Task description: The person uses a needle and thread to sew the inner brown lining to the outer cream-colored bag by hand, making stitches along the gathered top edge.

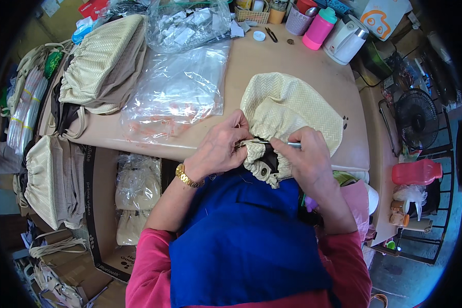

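A cream bag (pixel 287 100) of zigzag-woven fabric, with a gathered opening and dark lining, lies over the table's near edge and hangs toward my lap. My left hand (pixel 225 141), with a gold watch on the wrist, pinches the gathered rim from the left. My right hand (pixel 308 154) is closed at the same rim, and a slim silvery tool (pixel 294 145) sticks out between its thumb and fingers. What kind of tool it is stays mostly hidden. Just below the fingers, a dark round snap (pixel 265 171) shows on the bag's edge strip.
Clear plastic sleeves (pixel 177 92) lie left of the bag. Stacked cream bags (pixel 105 64) stand at the far left, others (pixel 54 179) hang lower. Toward the back are thread snips (pixel 271 34), a pink bottle (pixel 319 29) and a white kettle (pixel 346 40). An open carton (pixel 103 205) holds wrapped bags.
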A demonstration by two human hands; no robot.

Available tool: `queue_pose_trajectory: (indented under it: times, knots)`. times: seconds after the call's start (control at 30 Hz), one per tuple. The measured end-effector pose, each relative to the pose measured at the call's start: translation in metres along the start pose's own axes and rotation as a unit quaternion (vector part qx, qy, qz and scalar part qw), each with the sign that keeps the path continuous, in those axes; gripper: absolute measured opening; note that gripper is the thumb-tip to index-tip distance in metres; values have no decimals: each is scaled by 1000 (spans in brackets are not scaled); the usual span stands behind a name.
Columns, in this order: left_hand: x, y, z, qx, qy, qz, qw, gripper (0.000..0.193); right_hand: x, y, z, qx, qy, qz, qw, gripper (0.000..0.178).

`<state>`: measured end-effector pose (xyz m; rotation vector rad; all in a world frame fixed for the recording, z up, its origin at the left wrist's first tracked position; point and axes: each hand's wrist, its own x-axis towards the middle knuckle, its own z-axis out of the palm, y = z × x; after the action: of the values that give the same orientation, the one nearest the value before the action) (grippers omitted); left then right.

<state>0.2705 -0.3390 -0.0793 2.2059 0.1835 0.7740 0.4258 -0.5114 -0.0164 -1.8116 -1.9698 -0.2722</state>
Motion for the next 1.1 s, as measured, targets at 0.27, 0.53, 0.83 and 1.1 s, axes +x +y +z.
queue_pose_trajectory:
  times: [0.27, 0.53, 0.83, 1.1]
  knots:
    - [1, -2, -3, 3, -31, -9, 999, 15, 15, 9, -8, -18, -73, -19, 997, 36]
    - [4, -2, -3, -4, -33, -15, 999, 16, 11, 28, 9, 182, -61, 77, 978, 31]
    - [5, -1, -3, -3, -33, -18, 999, 18, 5, 31, 16, 241, 18, 70, 968, 36]
    - [5, 2, -5, -4, -37, -29, 999, 17, 10, 15, 6, 47, 23, 0, 999, 34]
